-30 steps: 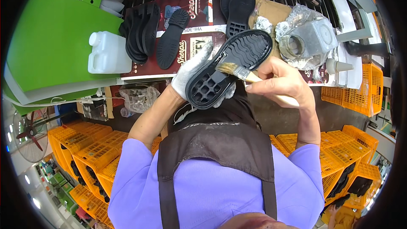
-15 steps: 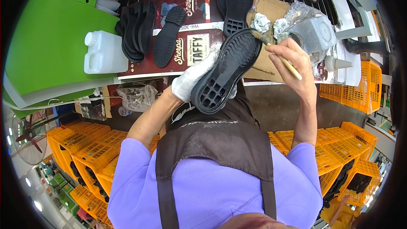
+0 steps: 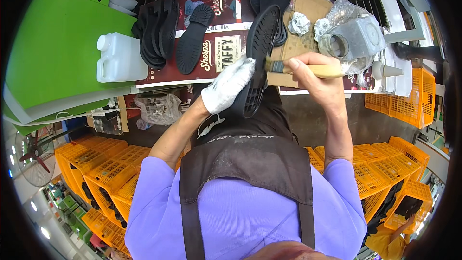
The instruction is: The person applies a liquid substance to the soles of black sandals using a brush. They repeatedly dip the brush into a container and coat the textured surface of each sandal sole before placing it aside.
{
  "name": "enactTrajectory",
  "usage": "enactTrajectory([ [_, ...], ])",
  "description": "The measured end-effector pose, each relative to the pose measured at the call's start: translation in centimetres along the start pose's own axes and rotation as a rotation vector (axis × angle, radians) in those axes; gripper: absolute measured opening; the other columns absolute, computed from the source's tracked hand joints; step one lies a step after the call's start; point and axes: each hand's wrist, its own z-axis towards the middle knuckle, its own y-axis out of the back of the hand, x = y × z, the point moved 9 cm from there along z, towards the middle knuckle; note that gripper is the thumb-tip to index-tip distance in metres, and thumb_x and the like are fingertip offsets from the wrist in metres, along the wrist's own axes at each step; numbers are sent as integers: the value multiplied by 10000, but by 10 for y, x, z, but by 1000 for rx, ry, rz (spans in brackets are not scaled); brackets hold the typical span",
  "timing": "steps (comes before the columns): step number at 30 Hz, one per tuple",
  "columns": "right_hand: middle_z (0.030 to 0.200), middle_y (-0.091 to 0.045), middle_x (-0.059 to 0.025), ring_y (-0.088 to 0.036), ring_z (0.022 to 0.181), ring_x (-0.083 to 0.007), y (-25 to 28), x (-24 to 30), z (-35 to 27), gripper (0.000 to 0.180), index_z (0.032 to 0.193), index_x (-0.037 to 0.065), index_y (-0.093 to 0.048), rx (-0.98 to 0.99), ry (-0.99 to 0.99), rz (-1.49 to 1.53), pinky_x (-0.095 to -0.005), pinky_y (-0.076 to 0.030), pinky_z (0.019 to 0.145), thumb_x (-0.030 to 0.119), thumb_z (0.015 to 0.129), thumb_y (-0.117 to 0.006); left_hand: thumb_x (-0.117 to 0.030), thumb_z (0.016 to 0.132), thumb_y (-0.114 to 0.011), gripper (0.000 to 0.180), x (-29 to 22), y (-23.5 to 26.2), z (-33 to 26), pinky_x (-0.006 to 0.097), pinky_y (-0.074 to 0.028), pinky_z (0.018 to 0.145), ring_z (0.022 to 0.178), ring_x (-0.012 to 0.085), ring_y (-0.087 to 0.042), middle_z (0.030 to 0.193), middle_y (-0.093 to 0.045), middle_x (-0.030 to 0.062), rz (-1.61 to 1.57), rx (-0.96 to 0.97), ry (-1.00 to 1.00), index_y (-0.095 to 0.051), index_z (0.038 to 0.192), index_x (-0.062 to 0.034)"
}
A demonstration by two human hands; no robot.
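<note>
In a white glove, my left hand (image 3: 229,85) grips a black shoe sole (image 3: 262,50) by its side, over the table's front edge. The sole is tilted up on its edge, its inner face turned to the right. My bare right hand (image 3: 315,78) is closed around the wooden handle of a flat paintbrush (image 3: 317,70). The brush's bristles are at the sole's right side, around mid-length; whether they touch it I cannot tell. Behind the held sole lie two black soles (image 3: 275,0), partly hidden by it. A single sole (image 3: 194,38) rests tread up on the printed cardboard.
Several soles (image 3: 166,29) stand together on the left, near a white plastic jug (image 3: 122,58). To the right are crumpled white wads (image 3: 299,23), a clear open-mouthed container (image 3: 356,38) and a nozzle-tipped bottle (image 3: 385,71). Orange crates (image 3: 108,163) are stacked on both sides behind me.
The sole has been turned from facing up onto its edge. My right hand has brought the brush down and left, from the sole's far end to its side.
</note>
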Motion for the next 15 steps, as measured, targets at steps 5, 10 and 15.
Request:
enactTrajectory([
  [5,689,-627,-76,-587,615,-130,15,47,1,83,832,-23,-671,-104,491,-205,-244,-453,555,55,812,-651,-531,958,-262,625,-35,-17,-5,326,-522,764,845,205,-623,1011,-608,140,-411,86,15,-400,1310,-34],
  [10,771,-543,-56,-558,689,-211,-28,38,-16,291,989,82,-666,103,728,-515,-316,-462,581,75,704,-720,-581,939,-213,682,-32,-21,-6,382,-555,718,847,269,-639,1124,-578,185,-885,139,142,-379,1345,-59],
  [15,779,-536,-47,-554,710,-219,-53,50,-41,276,980,111,-676,464,777,-355,-315,-455,588,71,707,-677,-440,994,-230,526,-33,-12,-1,318,-508,862,922,186,-620,1082,-606,122,-924,101,74,-441,1293,-63],
])
